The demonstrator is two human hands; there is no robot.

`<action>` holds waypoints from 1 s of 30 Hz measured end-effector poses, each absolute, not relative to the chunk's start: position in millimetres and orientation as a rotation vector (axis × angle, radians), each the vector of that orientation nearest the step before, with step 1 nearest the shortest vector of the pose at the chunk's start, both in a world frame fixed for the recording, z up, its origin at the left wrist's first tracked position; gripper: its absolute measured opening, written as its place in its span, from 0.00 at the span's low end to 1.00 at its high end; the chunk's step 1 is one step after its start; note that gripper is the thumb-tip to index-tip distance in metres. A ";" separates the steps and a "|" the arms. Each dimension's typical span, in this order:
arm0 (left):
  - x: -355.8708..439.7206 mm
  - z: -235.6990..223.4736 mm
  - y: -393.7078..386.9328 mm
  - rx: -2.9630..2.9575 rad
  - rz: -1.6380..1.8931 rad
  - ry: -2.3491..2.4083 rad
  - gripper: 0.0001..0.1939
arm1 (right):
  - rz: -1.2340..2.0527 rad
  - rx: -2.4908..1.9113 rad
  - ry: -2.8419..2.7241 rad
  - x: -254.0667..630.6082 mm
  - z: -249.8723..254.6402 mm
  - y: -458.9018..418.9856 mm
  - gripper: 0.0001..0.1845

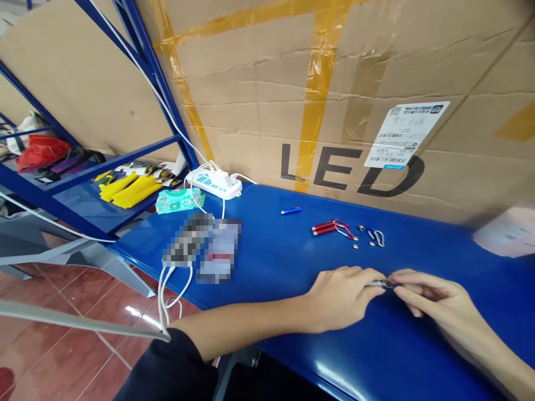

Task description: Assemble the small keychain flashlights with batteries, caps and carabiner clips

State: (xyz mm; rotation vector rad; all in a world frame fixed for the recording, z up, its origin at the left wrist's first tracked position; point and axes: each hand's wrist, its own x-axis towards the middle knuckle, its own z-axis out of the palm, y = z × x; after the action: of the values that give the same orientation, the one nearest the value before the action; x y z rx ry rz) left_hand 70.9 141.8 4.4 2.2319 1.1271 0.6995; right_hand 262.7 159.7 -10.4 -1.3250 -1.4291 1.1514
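My left hand (340, 298) is closed in a pinch on a small silver-and-dark metal piece (383, 284). My right hand (437, 295) pinches its other end, so both hands meet over the blue table; the fingers hide most of it. Beyond the hands lie two red metal tubes (325, 228), like mini flashlights, with a red carabiner (343, 228). Right of them are a blue-and-silver carabiner (378, 238), a small metal cap (361, 228) and several tiny round silver pieces (355, 246) like button cells. A blue metal tube (291, 211) lies farther left.
A large cardboard box (259, 111) stands along the back of the blue table (259, 245). At left are a white power strip (215, 182), a green wipes pack (179, 200), two blurred phone-like things (219, 250) and white cables (163, 301). Yellow rolls (136, 192) lie beyond, by a blue frame (152, 72).
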 end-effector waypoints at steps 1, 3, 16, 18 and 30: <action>70.8 5.1 140.9 2.227 0.696 1.127 0.14 | 1.163 -1.329 -1.414 263.6 -11.2 160.6 0.14; 70.5 6.0 139.3 2.218 0.695 1.125 0.14 | 1.182 -1.334 -1.401 264.2 -11.8 162.3 0.13; 70.4 2.8 135.5 2.160 0.623 1.082 0.14 | 1.226 -1.311 -1.479 262.7 -7.3 164.4 0.15; 69.8 2.6 135.9 2.183 0.649 1.071 0.14 | 1.246 -1.285 -1.515 263.8 -7.7 164.6 0.15; 72.0 -4.1 143.1 2.069 0.797 1.043 0.11 | 1.164 -1.192 -1.617 257.1 -3.0 160.5 0.11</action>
State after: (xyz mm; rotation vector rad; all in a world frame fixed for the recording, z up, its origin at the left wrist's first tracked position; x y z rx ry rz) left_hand 72.0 143.1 -4.1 2.0695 1.0435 0.7972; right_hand 257.1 160.5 -3.0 -1.1916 -1.6175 1.1642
